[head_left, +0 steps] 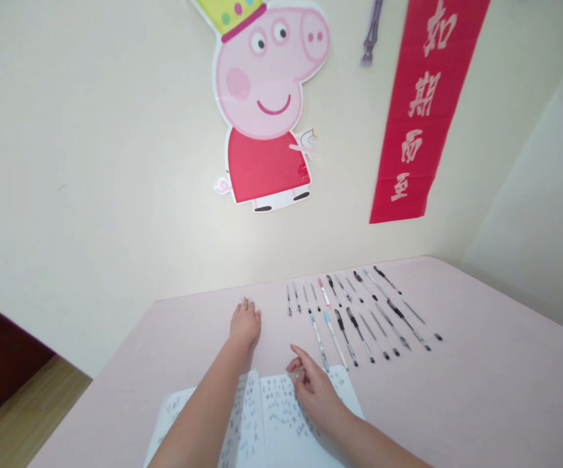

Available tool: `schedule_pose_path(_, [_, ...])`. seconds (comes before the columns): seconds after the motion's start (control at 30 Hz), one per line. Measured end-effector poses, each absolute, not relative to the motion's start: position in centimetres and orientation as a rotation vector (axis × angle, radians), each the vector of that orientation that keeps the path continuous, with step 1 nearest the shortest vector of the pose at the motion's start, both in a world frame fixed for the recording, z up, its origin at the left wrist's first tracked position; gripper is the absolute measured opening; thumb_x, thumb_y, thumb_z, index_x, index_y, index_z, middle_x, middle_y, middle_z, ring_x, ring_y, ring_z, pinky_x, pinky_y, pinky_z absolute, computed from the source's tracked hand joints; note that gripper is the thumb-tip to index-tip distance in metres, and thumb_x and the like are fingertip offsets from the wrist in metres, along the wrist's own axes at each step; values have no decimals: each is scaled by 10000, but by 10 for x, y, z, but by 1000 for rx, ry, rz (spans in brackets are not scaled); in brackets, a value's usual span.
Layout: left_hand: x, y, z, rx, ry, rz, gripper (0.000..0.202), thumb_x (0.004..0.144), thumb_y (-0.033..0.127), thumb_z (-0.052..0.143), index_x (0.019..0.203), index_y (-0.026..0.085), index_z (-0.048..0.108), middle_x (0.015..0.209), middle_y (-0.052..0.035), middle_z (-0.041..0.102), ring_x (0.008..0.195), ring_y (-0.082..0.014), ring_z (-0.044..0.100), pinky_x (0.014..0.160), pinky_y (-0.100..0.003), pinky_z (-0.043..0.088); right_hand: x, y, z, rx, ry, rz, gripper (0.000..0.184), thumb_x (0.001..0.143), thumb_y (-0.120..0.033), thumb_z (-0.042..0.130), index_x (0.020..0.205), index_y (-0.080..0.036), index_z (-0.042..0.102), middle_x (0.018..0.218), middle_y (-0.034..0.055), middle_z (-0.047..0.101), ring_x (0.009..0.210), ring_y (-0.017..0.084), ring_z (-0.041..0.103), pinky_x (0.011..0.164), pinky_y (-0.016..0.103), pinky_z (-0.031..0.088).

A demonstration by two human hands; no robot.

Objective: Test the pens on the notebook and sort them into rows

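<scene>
Beyond the open notebook (284,445), the left hand (246,324) lies with its grip impossible to tell; the right hand (314,392), half-open and empty, is over the notebook's right page; two rows of pens (336,340) lie beyond that page

On the table (481,390), pens (353,318) lie in two rows behind the notebook (286,448) and rightward, the nearest perhaps touching it.
</scene>
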State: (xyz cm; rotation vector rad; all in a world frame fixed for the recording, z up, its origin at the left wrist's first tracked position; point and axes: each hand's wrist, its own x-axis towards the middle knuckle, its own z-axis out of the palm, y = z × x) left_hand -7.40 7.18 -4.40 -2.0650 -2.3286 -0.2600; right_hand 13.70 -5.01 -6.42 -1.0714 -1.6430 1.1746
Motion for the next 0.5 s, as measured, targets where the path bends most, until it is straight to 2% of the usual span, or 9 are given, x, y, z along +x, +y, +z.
schedule_pose_path(0.33, [-60,49,-38,-2212,-2277,-311,436,885,285,348,1254,98,485,1386,-159,427,1303,-214,358,1077,-331,249,137,-50,-64,-1072,-1652,1169,554,754,-103,433,1297,-212,424,975,37,599,626,100,513,628,252,438])
schedule_pose_path(0.5, [-58,34,-39,-2265,-2319,-469,459,861,262,396,1289,106,454,1396,-154,416,1313,-212,343,1089,-338,248,138,-50,-63,-1061,-1656,1179,556,757,-112,443,1301,-229,423,980,34,599,635,103,517,628,256,439])
